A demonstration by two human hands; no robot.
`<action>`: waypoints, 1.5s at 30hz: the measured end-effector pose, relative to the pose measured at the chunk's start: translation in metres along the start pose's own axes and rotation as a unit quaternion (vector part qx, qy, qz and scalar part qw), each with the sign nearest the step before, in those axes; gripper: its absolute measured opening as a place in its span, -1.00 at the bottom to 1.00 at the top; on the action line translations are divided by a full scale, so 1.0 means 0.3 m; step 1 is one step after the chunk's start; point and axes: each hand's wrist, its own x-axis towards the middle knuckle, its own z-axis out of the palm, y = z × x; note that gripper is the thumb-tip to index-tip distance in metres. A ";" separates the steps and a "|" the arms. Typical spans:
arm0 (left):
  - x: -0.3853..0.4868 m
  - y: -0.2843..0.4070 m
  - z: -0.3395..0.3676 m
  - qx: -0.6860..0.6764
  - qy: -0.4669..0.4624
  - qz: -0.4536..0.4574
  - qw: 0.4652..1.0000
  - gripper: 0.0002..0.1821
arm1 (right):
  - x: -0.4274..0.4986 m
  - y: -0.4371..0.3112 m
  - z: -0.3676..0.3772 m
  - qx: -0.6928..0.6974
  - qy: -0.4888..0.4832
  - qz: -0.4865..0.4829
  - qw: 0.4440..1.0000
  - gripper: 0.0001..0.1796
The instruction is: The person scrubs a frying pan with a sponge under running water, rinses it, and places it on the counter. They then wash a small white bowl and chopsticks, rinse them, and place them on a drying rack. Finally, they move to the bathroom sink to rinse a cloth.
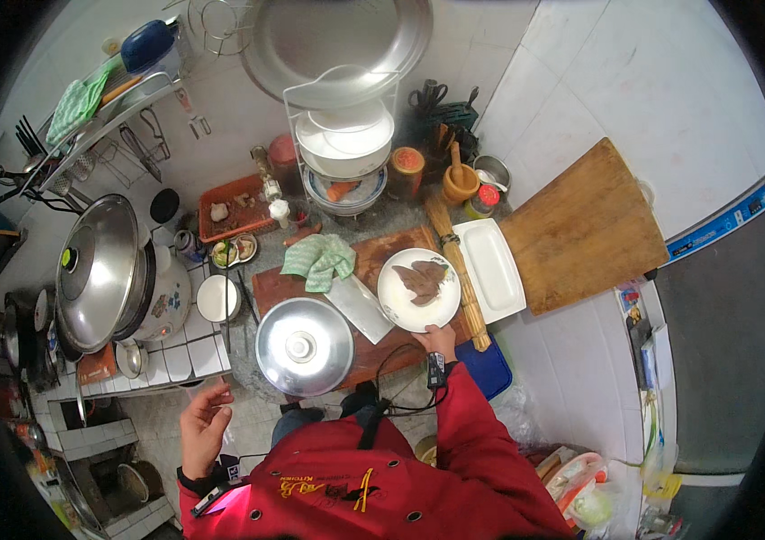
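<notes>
My right hand (439, 339) grips the near rim of a white plate (396, 297), which carries pieces of brown meat (423, 281). The plate is over the right part of a reddish wooden cutting board (382, 361). My left hand (205, 425) is raised off to the left, fingers apart and partly curled, with nothing in it. A cleaver blade (360, 309) lies on the board left of the plate, its handle end hidden under a green-and-white cloth (321, 260). Nearer to me, a round metal lid (304, 346) overlaps the board's left side.
Right of the plate lie a straw brush (460, 277) and a white rectangular dish (490, 270); a large wooden board (585, 236) leans beyond. Bowls fill a white rack (345, 145) at the back. Left are a white bowl (217, 298) and a lidded electric pot (169, 297).
</notes>
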 end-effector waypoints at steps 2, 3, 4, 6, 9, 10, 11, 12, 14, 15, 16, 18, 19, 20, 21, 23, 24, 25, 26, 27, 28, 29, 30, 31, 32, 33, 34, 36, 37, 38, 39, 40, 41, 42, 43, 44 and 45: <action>-0.017 0.022 0.044 -0.001 -0.001 0.003 1.000 -0.60 | -0.026 -0.018 -0.025 -0.015 -0.040 -0.011 0.999 -0.47; -0.026 0.030 0.056 0.002 0.002 -0.001 1.000 -0.60 | -0.036 -0.025 -0.032 -0.019 -0.046 -0.002 0.999 -0.47; -0.028 0.032 0.067 0.004 0.005 -0.005 1.000 -0.60 | -0.040 -0.033 -0.037 -0.024 -0.063 -0.001 0.998 -0.47; -0.020 0.018 0.093 0.004 -0.014 -0.016 1.000 -0.59 | -0.032 -0.037 -0.034 -0.033 -0.061 -0.007 0.998 -0.50; 0.067 -0.050 0.150 0.010 -0.052 -0.021 0.998 -0.55 | 0.006 -0.035 -0.003 0.009 -0.114 -0.034 0.993 -0.50; 0.114 -0.081 0.178 0.014 -0.068 -0.004 0.998 -0.53 | 0.010 -0.035 0.002 0.000 -0.110 -0.023 0.994 -0.49; 0.169 -0.117 0.214 0.110 -0.082 0.006 0.991 -0.49 | 0.008 -0.034 0.004 -0.005 -0.094 -0.015 0.995 -0.49; 0.213 -0.157 0.257 0.206 -0.074 0.023 0.975 -0.43 | 0.005 -0.035 0.003 -0.011 -0.092 -0.019 0.996 -0.49; 0.298 -0.227 0.335 0.323 -0.117 0.123 0.931 -0.30 | -0.017 -0.042 -0.010 -0.029 -0.076 -0.013 0.997 -0.48; 0.330 -0.256 0.377 0.423 -0.101 0.184 0.882 -0.28 | -0.029 -0.047 -0.016 -0.041 -0.094 -0.020 0.995 -0.49; 0.352 -0.281 0.416 0.433 -0.099 0.178 0.878 -0.29 | -0.038 -0.053 -0.023 -0.046 -0.096 -0.012 0.994 -0.49; 0.401 -0.313 0.479 0.461 -0.102 0.151 0.868 -0.33 | -0.045 -0.064 -0.033 -0.056 -0.095 -0.001 0.994 -0.50; 0.417 -0.324 0.501 0.480 -0.106 0.128 0.861 -0.37 | -0.044 -0.066 -0.037 -0.060 -0.093 0.004 0.994 -0.50; 0.428 -0.332 0.515 0.494 -0.102 0.117 0.856 -0.40 | -0.042 -0.066 -0.042 -0.051 -0.096 0.012 0.994 -0.51; 0.441 -0.338 0.526 0.525 -0.098 0.104 0.839 -0.46 | -0.036 -0.065 -0.045 -0.065 -0.092 0.010 0.994 -0.52; 0.458 -0.348 0.538 0.573 -0.070 0.101 0.810 -0.57 | -0.024 -0.055 -0.057 -0.057 -0.090 0.019 0.994 -0.53; 0.465 -0.351 0.540 0.580 -0.071 0.095 0.806 -0.60 | -0.017 -0.048 -0.063 -0.071 -0.093 0.009 0.993 -0.54; 0.467 -0.355 0.538 0.583 -0.068 0.089 0.804 -0.62 | -0.011 -0.039 -0.070 -0.073 -0.093 0.006 0.993 -0.54; 0.472 -0.354 0.538 0.587 -0.064 0.077 0.803 -0.65 | -0.001 -0.033 -0.074 -0.063 -0.083 0.017 0.994 -0.55; 0.471 -0.351 0.535 0.577 -0.068 0.085 0.809 -0.66 | 0.007 -0.025 -0.079 -0.079 -0.097 0.009 0.992 -0.56; 0.464 -0.343 0.530 0.568 -0.071 0.087 0.815 -0.66 | 0.015 -0.019 -0.083 -0.084 -0.101 0.015 0.991 -0.57; 0.459 -0.328 0.525 0.559 -0.075 0.090 0.821 -0.67 | 0.023 -0.014 -0.084 -0.076 -0.103 0.028 0.991 -0.58; 0.447 -0.308 0.521 0.553 -0.075 0.120 0.821 -0.74 | 0.028 -0.010 -0.089 -0.098 -0.123 0.019 0.987 -0.60; 0.435 -0.282 0.522 0.545 -0.069 0.119 0.827 -0.73 | 0.034 -0.009 -0.090 -0.104 -0.140 0.017 0.985 -0.61; 0.428 -0.248 0.523 0.531 -0.072 0.151 0.830 -0.73 | 0.034 -0.006 -0.093 -0.105 -0.132 0.046 0.985 -0.63; 0.415 -0.212 0.531 0.521 -0.085 0.138 0.838 -0.72 | 0.033 -0.003 -0.095 -0.120 -0.162 0.015 0.979 -0.65; 0.421 -0.171 0.548 0.503 -0.094 0.197 0.837 -0.71 | 0.032 -0.003 -0.099 -0.133 -0.171 0.016 0.976 -0.67; 0.452 -0.093 0.615 0.458 -0.109 0.250 0.846 -0.70 | 0.021 -0.001 -0.108 -0.148 -0.166 0.023 0.975 -0.68; 0.481 -0.058 0.657 0.427 -0.137 0.295 0.844 -0.71 | 0.012 0.001 -0.114 -0.148 -0.150 0.028 0.977 -0.68; 0.513 -0.035 0.726 0.454 -0.153 0.276 0.833 -0.71 | 0.004 0.001 -0.122 -0.142 -0.141 0.037 0.979 -0.67; 0.544 -0.021 0.799 0.456 -0.144 0.304 0.824 -0.71 | -0.006 0.000 -0.132 -0.131 -0.114 0.040 0.984 -0.64; 0.581 -0.012 0.876 0.453 -0.178 0.303 0.819 -0.70 | -0.017 -0.002 -0.144 -0.112 -0.095 0.048 0.988 -0.62; 0.614 -0.007 0.946 0.438 -0.199 0.322 0.816 -0.70 | -0.025 -0.006 -0.157 -0.084 -0.056 0.071 0.992 -0.59; 0.633 -0.013 1.008 0.440 -0.200 0.317 0.816 -0.70 | -0.040 -0.009 -0.172 -0.062 -0.046 0.064 0.995 -0.46; 0.648 -0.021 1.062 0.427 -0.192 0.328 0.820 -0.70 | -0.053 -0.012 -0.185 -0.046 -0.046 0.057 0.996 -0.43; 0.671 -0.029 1.110 0.419 -0.199 0.330 0.822 -0.70 | -0.064 -0.017 -0.198 -0.034 -0.033 0.055 0.997 -0.40; 0.689 -0.039 1.145 0.441 -0.206 0.319 0.813 -0.70 | -0.072 -0.022 -0.209 -0.025 -0.010 0.061 0.998 -0.37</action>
